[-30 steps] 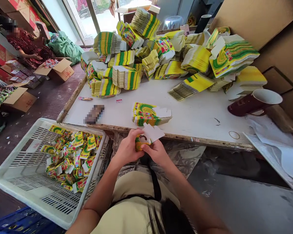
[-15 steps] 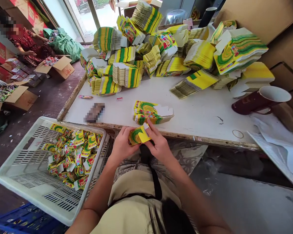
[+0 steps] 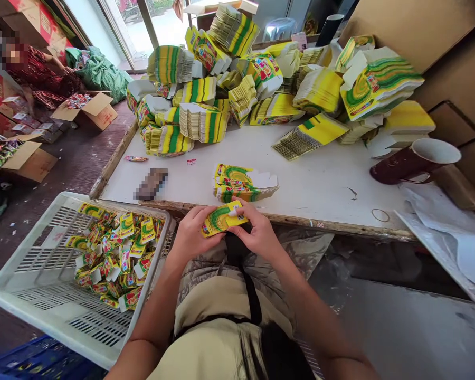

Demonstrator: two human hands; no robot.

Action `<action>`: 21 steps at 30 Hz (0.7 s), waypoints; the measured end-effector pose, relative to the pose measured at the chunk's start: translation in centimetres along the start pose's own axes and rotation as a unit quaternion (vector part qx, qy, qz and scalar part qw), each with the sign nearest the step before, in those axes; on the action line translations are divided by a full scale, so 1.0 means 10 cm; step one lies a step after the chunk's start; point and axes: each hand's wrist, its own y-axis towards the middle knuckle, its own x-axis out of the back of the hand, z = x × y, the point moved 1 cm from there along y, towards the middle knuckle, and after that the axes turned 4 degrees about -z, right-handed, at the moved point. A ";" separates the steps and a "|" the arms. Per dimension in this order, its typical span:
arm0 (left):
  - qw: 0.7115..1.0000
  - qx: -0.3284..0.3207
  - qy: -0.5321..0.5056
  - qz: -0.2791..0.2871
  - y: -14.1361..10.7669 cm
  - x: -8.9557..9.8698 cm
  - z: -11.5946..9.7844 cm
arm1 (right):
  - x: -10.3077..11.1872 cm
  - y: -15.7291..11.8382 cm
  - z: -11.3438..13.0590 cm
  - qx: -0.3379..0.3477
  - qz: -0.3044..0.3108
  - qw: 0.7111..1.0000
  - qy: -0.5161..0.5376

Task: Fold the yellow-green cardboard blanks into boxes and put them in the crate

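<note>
Above my lap, at the table's front edge, a yellow-green carton (image 3: 221, 218) lies between my two hands. My left hand (image 3: 193, 235) grips its left end, with the thumb below and the fingers above. The right end is pinched by my right hand (image 3: 255, 232), its fingers on the printed face. Just beyond, a small stack of flat cartons (image 3: 237, 184) rests on the white table (image 3: 316, 182). At the lower left stands a white crate (image 3: 27, 285) holding many small filled cartons (image 3: 121, 253).
Bundles of flat cartons (image 3: 201, 124) are heaped along the table's back. A dark red mug (image 3: 411, 163) and plastic sheets (image 3: 439, 232) are on the right. A blurred dark object (image 3: 152, 183) lies near the front left edge. A person (image 3: 35, 74) sits at the far left beside open boxes (image 3: 101, 111).
The carton has turned flatter, and more of its printed face and right end shows. My right fingers have shifted over its right end. The whole view has moved slightly.
</note>
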 end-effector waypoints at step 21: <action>0.854 0.295 0.338 -0.263 -0.69 1.57 0.78 | 0.30 0.79 -0.37 -0.005 -0.080 0.928 -0.363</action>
